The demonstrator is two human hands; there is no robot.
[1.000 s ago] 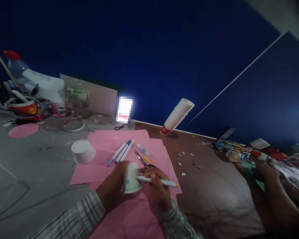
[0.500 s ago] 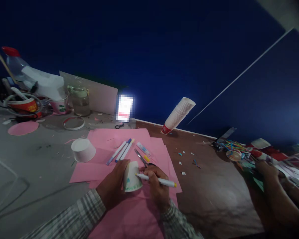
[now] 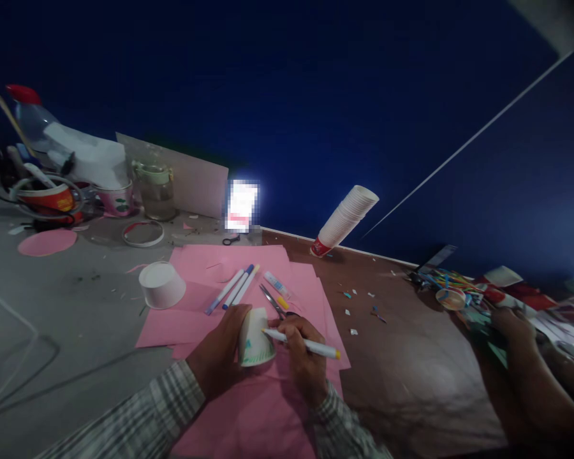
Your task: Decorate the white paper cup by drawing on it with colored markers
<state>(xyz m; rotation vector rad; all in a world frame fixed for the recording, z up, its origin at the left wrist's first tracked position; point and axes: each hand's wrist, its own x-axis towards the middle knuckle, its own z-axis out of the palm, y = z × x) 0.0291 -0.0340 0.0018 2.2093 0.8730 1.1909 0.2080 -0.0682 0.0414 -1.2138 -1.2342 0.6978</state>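
Note:
A white paper cup (image 3: 257,341) with green strokes along its rim is held upside down in my left hand (image 3: 220,349), over the pink paper (image 3: 210,417). My right hand (image 3: 306,357) grips a white felt-tip pen (image 3: 318,349) with a yellow end, its tip at the cup's side. Beyond my hands lie scissors (image 3: 272,299), a yellow pen cap (image 3: 283,302) and several more felt-tip pens (image 3: 234,288). A second white cup (image 3: 162,285) rests upside down at the paper's left edge.
A tilted stack of paper cups (image 3: 345,220) leans near the wall. At the back left are a glass jar (image 3: 155,191) and a cup of tools (image 3: 48,201). Another person's hand (image 3: 511,325) is at the far right beside coloured strips (image 3: 449,280). Paper scraps dot the brown tabletop (image 3: 411,370).
The view has shifted slightly. My left hand still holds the cup, and the pen tip stays at its side, with hardly any movement of either hand.

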